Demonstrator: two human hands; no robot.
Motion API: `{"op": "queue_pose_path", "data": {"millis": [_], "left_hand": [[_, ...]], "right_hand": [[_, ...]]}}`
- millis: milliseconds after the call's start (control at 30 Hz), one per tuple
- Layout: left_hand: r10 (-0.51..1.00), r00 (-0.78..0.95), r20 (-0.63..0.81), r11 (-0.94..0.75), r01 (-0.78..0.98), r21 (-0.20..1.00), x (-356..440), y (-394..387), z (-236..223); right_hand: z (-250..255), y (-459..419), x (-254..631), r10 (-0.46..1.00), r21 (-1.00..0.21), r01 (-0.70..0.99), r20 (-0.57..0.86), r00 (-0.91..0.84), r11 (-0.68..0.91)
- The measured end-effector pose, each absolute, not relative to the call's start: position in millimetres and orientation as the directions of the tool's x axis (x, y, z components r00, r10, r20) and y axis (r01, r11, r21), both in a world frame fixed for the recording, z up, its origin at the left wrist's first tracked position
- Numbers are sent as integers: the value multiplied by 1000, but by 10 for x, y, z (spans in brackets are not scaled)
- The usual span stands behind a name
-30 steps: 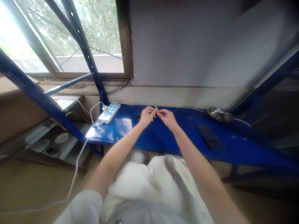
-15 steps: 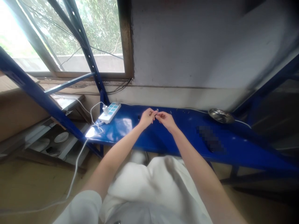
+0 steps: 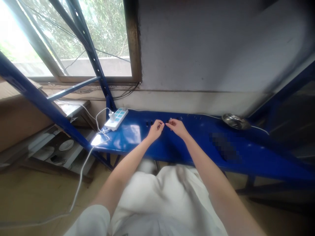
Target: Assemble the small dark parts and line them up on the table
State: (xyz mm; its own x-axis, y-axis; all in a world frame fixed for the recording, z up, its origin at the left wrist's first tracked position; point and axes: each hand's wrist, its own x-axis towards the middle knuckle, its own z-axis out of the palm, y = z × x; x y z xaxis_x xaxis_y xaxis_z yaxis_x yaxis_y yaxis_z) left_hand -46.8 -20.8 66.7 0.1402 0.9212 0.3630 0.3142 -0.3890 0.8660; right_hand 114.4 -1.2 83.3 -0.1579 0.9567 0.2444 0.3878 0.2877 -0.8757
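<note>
My left hand (image 3: pixel 155 128) and my right hand (image 3: pixel 177 126) hover close together over the middle of a blue metal shelf (image 3: pixel 197 141). Both hands have their fingertips pinched. Whatever they pinch is too small to name; a tiny pale bit shows at my right fingertips. A narrow gap separates the two hands. Several small dark bits (image 3: pixel 149 123) lie on the shelf just beyond my left hand.
A white power strip (image 3: pixel 116 119) with a plugged charger and white cable (image 3: pixel 81 177) lies at the shelf's left end. A steel dish (image 3: pixel 235 121) sits at the back right. A dark object (image 3: pixel 225 149) lies right of my hands. Blue rack uprights (image 3: pixel 91 52) cross the window.
My hands have dropped lower toward the shelf and drawn slightly apart; earlier their fingertips met around a small pale piece held up above the surface.
</note>
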Motion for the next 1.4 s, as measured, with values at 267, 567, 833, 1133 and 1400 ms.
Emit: {"op": "queue_pose_path", "data": {"millis": [267,567,833,1133,1400], "left_hand": [[986,58,159,-169,409,897,-529,-287,253],[988,70,140,-157,432,888,-561,-296,193],[983,92,161,-185,468,864,-560,-308,211],[986,95,140,-168,452,876,-559,-325,236],[985,80,150,-170,466,868,-558,-323,230]], "right_hand": [[301,120,1410,954,-840,524,257,154,141],[138,295,1457,953,-743,666,249,172,74],[106,457,1477,923,-658,751,254,290,-55],[110,555,1486,934,-636,764,195,300,-113],[102,654,1514,950,-596,785,111,291,-171]]}}
